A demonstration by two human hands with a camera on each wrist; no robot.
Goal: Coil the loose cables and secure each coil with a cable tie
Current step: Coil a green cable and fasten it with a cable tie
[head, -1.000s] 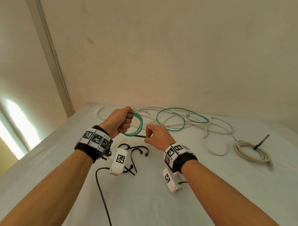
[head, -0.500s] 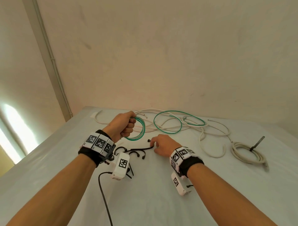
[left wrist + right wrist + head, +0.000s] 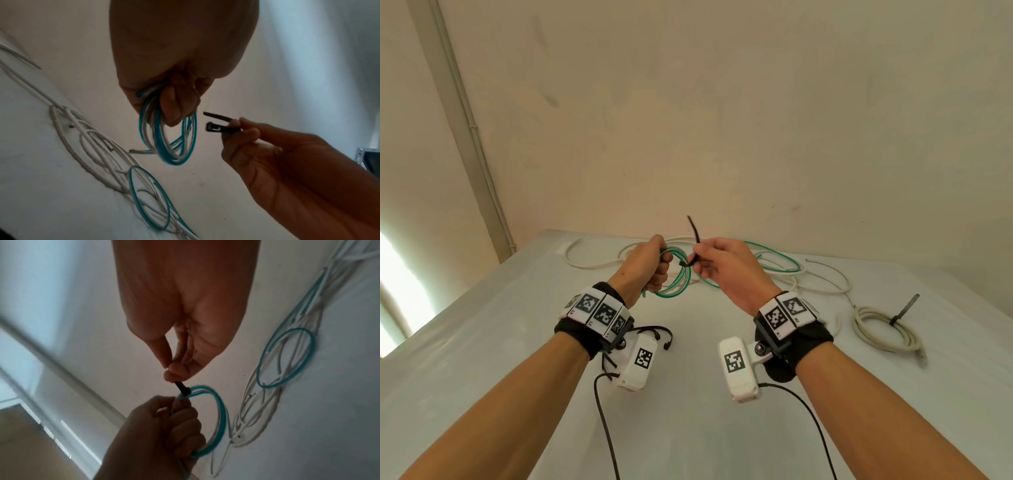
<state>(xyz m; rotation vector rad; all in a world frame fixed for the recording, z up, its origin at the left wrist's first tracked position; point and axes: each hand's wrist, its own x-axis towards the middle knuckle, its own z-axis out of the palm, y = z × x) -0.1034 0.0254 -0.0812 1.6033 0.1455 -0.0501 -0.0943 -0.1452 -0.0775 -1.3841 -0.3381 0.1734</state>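
- Left hand (image 3: 650,263) grips the green cable coil (image 3: 678,279) above the tabletop (image 3: 517,342); untied.
- Right hand (image 3: 726,267) pinches a black cable tie (image 3: 693,246) beside it, not yet looped.
- Loose white cables (image 3: 822,281) remain behind.
- Far right, a white coil (image 3: 883,329) lies tied.

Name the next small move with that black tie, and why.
Probably thread the black cable tie through the green coil. The left hand grips the coil off the table, while the right hand pinches the tie beside it; it is not yet around the strands.
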